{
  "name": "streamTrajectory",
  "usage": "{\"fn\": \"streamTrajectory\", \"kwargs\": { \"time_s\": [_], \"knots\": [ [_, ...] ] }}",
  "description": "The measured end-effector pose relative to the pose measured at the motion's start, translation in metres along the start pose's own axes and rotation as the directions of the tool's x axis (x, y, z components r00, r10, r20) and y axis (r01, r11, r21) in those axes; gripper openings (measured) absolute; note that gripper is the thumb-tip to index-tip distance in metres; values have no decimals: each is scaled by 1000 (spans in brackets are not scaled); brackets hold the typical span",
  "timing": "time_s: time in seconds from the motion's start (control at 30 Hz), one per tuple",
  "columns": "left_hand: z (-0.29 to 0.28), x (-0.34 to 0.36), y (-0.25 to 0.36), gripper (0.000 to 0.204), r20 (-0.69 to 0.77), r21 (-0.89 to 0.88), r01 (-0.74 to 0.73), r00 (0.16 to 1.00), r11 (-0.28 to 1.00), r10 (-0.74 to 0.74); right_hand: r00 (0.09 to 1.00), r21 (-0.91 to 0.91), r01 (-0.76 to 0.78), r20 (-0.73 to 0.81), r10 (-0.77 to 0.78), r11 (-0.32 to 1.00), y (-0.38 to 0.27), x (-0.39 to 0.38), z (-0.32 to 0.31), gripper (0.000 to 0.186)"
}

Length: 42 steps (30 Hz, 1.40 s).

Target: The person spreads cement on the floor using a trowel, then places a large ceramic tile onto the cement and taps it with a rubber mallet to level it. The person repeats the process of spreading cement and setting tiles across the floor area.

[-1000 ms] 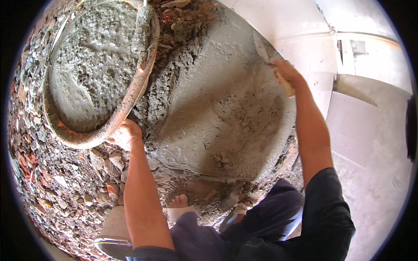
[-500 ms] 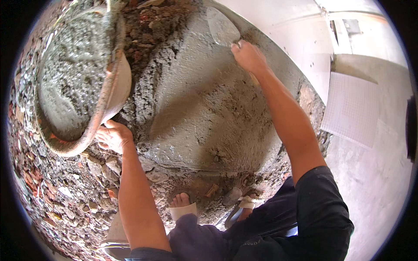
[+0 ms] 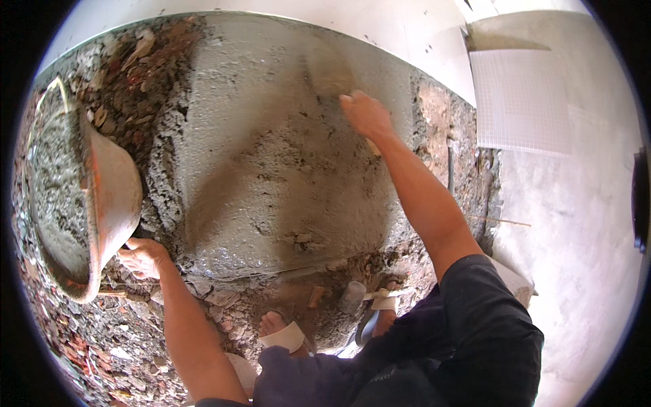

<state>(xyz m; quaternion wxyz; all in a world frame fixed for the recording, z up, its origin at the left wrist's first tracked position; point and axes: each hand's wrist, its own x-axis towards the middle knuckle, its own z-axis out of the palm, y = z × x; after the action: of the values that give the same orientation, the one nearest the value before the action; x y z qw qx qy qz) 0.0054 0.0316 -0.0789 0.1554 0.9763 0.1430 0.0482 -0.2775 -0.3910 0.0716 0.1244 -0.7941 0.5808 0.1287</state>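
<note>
My right hand [image 3: 366,115] grips the handle of a trowel [image 3: 327,71], whose motion-blurred blade lies over a patch of wet grey mortar [image 3: 285,210] on the ground. At the far left, a round basin [image 3: 116,190] with an orange-stained rim holds wet grey mix [image 3: 57,190] and appears tilted. My left hand [image 3: 142,258] has its fingers curled against the lower edge of this basin.
Broken rubble [image 3: 129,346] surrounds the basin. A white wall [image 3: 400,47] runs along the patch's far edge. At right are a gridded panel [image 3: 522,98] and a pale smooth floor [image 3: 576,258]. My sandalled feet [image 3: 281,329] stand below the patch, beside a partly hidden pail [image 3: 239,366].
The view has shifted, putting the basin farther left and more of it side-on. My right hand has swept the trowel leftward from the patch's right edge. My left hand stays at the basin.
</note>
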Motion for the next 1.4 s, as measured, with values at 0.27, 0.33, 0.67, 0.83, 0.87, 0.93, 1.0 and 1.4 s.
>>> {"fn": "streamTrajectory", "kwargs": {
  "time_s": [0.27, 0.33, 0.67, 0.83, 0.87, 0.93, 1.0, 1.4],
  "knots": [
    [20, 21, -11, 62, -2, 24, 86, 996, 996, -86, 994, -46, -101, 39, 103, 994, 133, -9, 14, 51],
    [21, 22, -10, 56, 55, 43, 143, 988, 989, -145, 979, 19, -186, 85, 184, 982, 176, -37, 10, 59],
    [21, 21, 7, 48, -83, 59, 4, 997, 998, 1, 906, 353, -421, 214, 366, 835, 230, -195, 61, 50],
    [29, 29, 2, 48, -61, 38, -44, 997, 998, 46, 932, 481, -359, 145, 331, 800, 206, -202, 90, 50],
    [31, 31, 0, 48, -57, 38, -52, 997, 998, 54, 950, 474, -311, 121, 289, 824, 196, -207, 96, 51],
    [35, 37, -3, 48, -50, 29, -62, 997, 998, 64, 976, 452, -216, 94, 195, 865, 175, -222, 106, 54],
    [39, 45, -9, 48, -42, 26, -70, 997, 997, 71, 995, 431, -95, 81, 66, 897, 157, -246, 116, 58],
    [-10, 37, -19, 45, 118, -244, 58, 993, 968, -30, 959, 587, -281, 151, 238, 759, 167, -171, 88, 52]
  ]
}}
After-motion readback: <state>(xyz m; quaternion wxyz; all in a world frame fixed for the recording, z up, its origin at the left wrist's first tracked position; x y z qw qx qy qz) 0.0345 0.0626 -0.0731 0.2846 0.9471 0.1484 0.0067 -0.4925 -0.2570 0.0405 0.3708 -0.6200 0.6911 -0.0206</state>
